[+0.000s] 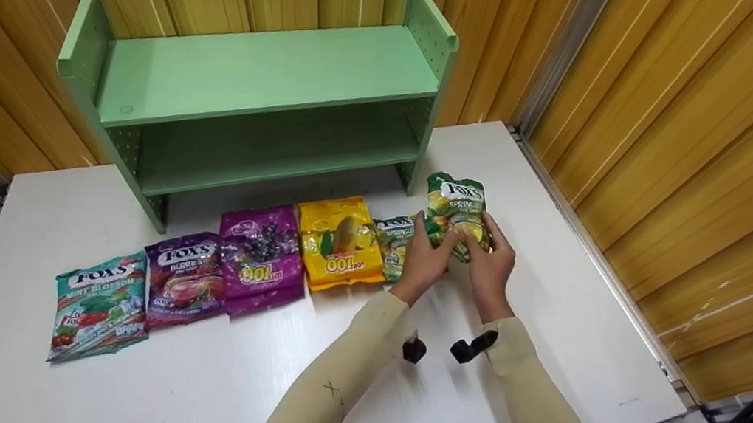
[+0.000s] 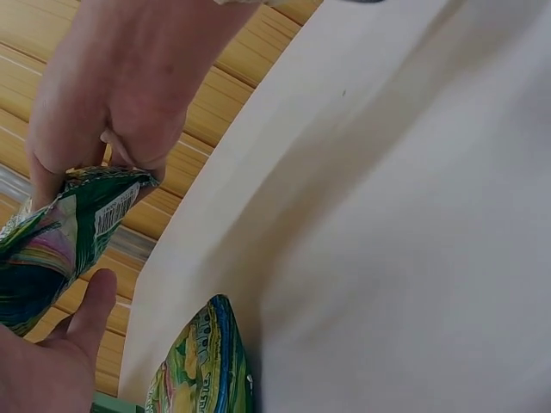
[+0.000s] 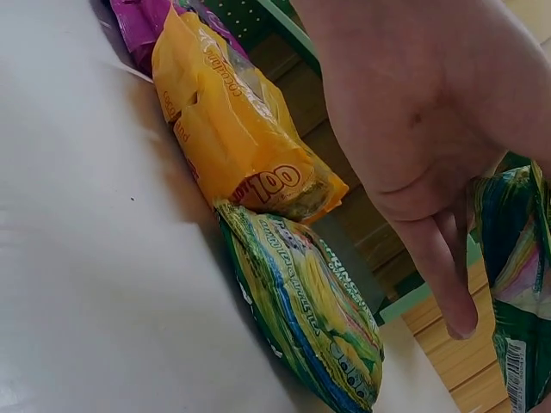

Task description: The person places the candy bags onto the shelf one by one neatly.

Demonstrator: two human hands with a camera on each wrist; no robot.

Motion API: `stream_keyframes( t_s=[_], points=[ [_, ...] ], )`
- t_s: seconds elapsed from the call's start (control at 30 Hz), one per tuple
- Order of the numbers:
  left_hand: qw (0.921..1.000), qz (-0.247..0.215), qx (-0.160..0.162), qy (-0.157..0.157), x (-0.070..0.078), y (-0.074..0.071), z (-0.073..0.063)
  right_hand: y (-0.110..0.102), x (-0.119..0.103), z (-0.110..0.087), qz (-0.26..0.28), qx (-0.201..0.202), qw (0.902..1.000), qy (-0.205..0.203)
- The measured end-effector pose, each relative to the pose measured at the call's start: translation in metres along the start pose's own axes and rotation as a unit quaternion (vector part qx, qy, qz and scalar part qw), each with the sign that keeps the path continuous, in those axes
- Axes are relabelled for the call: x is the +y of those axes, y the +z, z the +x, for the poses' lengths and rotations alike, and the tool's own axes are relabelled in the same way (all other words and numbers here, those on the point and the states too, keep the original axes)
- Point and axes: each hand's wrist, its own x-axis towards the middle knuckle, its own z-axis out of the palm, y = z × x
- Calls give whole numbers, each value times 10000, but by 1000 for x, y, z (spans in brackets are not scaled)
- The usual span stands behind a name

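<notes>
A green and yellow Fox's candy bag [image 1: 462, 200] stands tilted between both hands at the right end of a row of bags. The left hand [image 1: 422, 258] pinches its lower left side, thumb across the front. From the right, the right hand [image 1: 493, 267] grips its lower edge and right side. Barcode and bottom seam of this bag [image 2: 95, 211] show in the left wrist view. Beside the left hand lies a similar green candy bag [image 1: 392, 240], partly hidden by that hand. A yellow candy bag [image 1: 340, 241] borders it on the left.
Farther left lie a bright purple candy bag [image 1: 260, 259], a dark purple Fox's bag [image 1: 183, 279] and a teal Fox's bag [image 1: 97, 307]. Behind the row, a green two-tier shelf [image 1: 266, 71] stands on the white table [image 1: 176, 420]. Wood-patterned walls [image 1: 706, 117] surround it.
</notes>
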Motion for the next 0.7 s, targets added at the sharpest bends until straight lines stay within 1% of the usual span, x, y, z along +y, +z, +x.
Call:
stream_keyframes(
  t_s=[0.07,0.17,0.37,0.57,0.7],
  points=[
    [9999,-167,-28,6,1,-2,0,1,-1,-1,-21,-51,10000,-16],
    [9994,-305,-12,150,1,-4,0,2,-3,-3,-99,-123,9999,-42],
    [9983,-175,108,551,2,-7,0,2,-6,-3,-54,-226,9997,-82],
    [9969,-243,127,737,4,-10,-2,3,-10,-3,-78,-331,9994,-54],
    [9959,-364,81,820,5,-11,-3,4,-10,-2,-93,-347,9993,-100]
  ],
)
